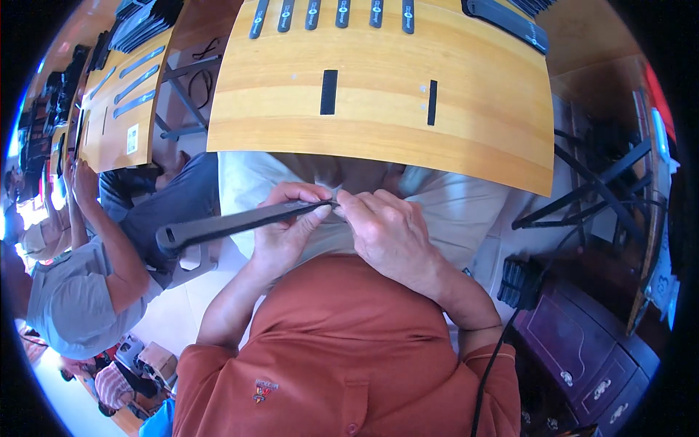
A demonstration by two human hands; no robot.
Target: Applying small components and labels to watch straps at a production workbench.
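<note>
A long dark grey strap (233,223) with a rounded, slotted end slants across my lap, its slotted end out to the left. My left hand (280,231) is closed on it near its other end, thumb and fingers on either side. There, the thumb and fingertips of my right hand (389,231) pinch the same end, right beside the left fingertips. What exactly lies between the fingertips is too small to make out. Beyond my hands, a wide black strip (329,92) and a narrower one (432,102) are on the wooden table.
Several dark straps (312,14) lie in a row along the far side of the table (378,138). A strap stack (506,25) sits at its far right corner. A co-worker (84,291) sits to my left by another table. Purple drawers (582,357) and a black cable (489,371) are at right.
</note>
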